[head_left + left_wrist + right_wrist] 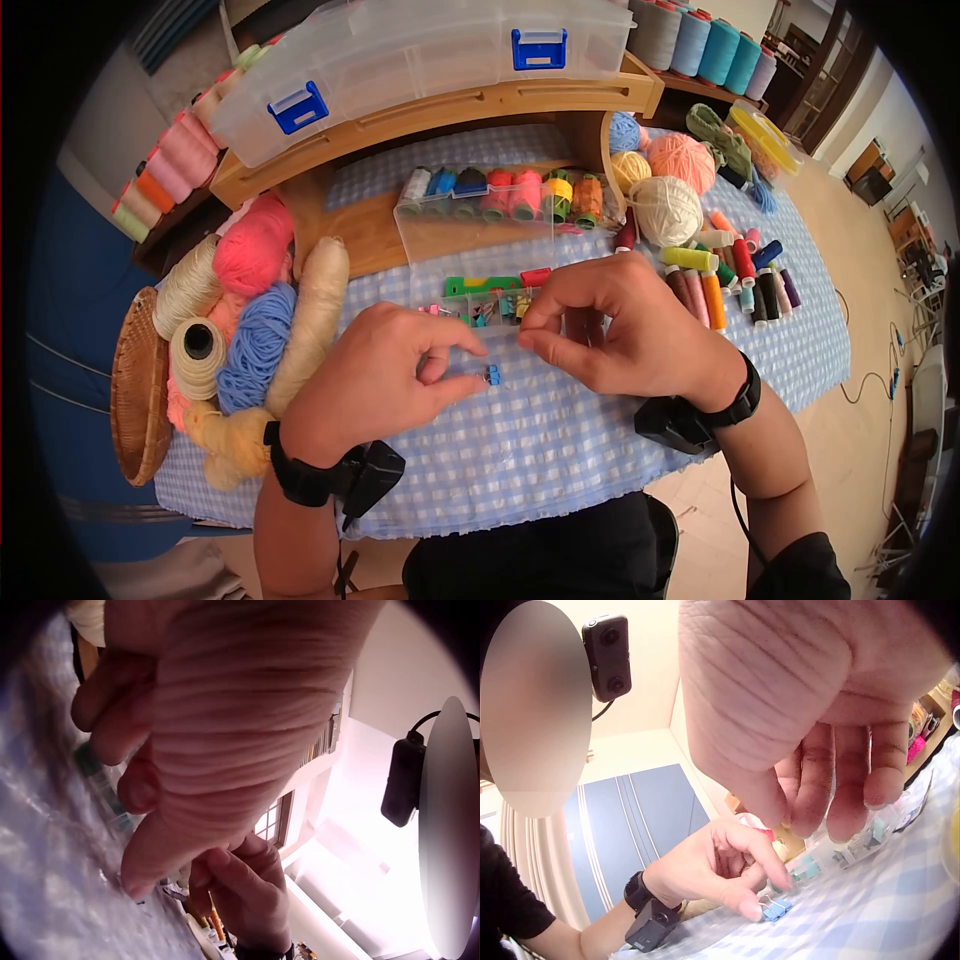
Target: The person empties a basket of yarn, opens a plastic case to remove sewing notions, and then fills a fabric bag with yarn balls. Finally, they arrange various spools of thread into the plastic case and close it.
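Note:
Small blue binder clips [493,375] with silver wire handles rest on the blue-and-white checked cloth. My left hand [385,370] is right at them; its thumb and index finger are parted, and in the right wrist view the thumb tip lies beside a wire handle of a blue clip [778,910]. Over the front of a clear compartment box [470,322] hovers my right hand [640,325]. Its thumb and index tips come close together, the other fingers hang loosely [849,787], and nothing shows between them. Inside the box are small teal, yellow and dark clips, partly hidden by this hand.
Behind the compartment box stands an open clear case [470,205] of thread spools. Yarn balls and skeins [255,345] pile up on the left beside a wicker basket [140,385]. Loose thread spools [715,285] and more yarn [668,210] lie at the right. A wooden shelf [440,115] spans the back.

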`<control>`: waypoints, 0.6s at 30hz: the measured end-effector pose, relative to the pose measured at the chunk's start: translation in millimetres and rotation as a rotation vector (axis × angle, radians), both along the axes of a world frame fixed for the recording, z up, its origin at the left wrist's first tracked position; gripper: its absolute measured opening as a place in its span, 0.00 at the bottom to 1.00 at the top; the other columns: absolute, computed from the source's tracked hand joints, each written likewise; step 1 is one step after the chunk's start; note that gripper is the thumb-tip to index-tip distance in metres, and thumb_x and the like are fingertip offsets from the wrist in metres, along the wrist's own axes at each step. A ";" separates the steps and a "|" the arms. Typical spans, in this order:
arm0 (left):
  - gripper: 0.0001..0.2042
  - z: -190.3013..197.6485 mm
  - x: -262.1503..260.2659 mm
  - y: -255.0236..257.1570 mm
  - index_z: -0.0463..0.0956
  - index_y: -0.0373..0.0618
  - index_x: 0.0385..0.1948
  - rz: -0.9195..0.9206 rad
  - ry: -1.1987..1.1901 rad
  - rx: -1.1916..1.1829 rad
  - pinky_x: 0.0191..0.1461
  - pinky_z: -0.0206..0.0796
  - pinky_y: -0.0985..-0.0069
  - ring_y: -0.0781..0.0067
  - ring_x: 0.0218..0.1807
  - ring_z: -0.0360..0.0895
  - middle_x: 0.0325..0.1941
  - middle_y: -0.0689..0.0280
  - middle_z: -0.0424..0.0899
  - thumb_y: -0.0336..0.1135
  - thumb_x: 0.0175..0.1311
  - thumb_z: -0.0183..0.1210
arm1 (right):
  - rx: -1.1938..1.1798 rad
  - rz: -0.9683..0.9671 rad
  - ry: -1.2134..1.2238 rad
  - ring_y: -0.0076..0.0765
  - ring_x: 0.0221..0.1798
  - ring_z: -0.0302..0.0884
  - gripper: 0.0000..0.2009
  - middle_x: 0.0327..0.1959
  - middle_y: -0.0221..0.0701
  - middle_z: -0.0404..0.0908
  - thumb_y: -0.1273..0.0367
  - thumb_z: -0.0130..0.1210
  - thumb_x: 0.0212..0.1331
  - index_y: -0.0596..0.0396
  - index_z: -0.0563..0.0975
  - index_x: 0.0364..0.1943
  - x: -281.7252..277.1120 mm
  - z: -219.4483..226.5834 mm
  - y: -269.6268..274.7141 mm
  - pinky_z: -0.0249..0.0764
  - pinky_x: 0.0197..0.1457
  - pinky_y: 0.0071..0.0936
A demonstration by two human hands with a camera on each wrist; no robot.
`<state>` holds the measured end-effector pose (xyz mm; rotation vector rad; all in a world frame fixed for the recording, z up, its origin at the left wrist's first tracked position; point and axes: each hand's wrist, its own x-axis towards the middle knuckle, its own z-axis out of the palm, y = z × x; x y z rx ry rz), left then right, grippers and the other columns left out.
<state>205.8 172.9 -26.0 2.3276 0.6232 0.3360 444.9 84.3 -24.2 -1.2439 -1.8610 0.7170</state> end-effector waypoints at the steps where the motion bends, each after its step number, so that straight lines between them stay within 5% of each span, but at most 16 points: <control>1: 0.09 2.6 1.5 -1.4 0.87 0.43 0.34 -0.017 -0.022 -0.018 0.24 0.53 0.77 0.81 0.18 0.61 0.14 0.70 0.67 0.27 0.50 0.75 | 0.000 0.000 0.000 0.29 0.22 0.81 0.02 0.22 0.33 0.83 0.75 0.65 0.55 0.59 0.83 0.29 0.3 -0.1 0.3 0.75 0.26 0.26; 9: 0.06 -2.9 3.0 2.0 0.87 0.39 0.31 -0.144 -0.121 0.002 0.27 0.58 0.74 0.73 0.20 0.66 0.18 0.66 0.72 0.24 0.52 0.72 | -0.062 0.091 -0.096 0.41 0.25 0.83 0.06 0.25 0.35 0.85 0.73 0.67 0.53 0.59 0.82 0.32 0.5 -1.5 0.7 0.77 0.31 0.33; 18: 0.06 4.6 0.8 -0.5 0.87 0.40 0.33 -0.068 -0.130 0.114 0.24 0.58 0.75 0.77 0.20 0.67 0.20 0.68 0.74 0.25 0.54 0.71 | -0.020 0.088 -0.089 0.39 0.24 0.83 0.05 0.24 0.35 0.84 0.74 0.67 0.53 0.59 0.82 0.32 1.2 -2.2 1.2 0.77 0.30 0.31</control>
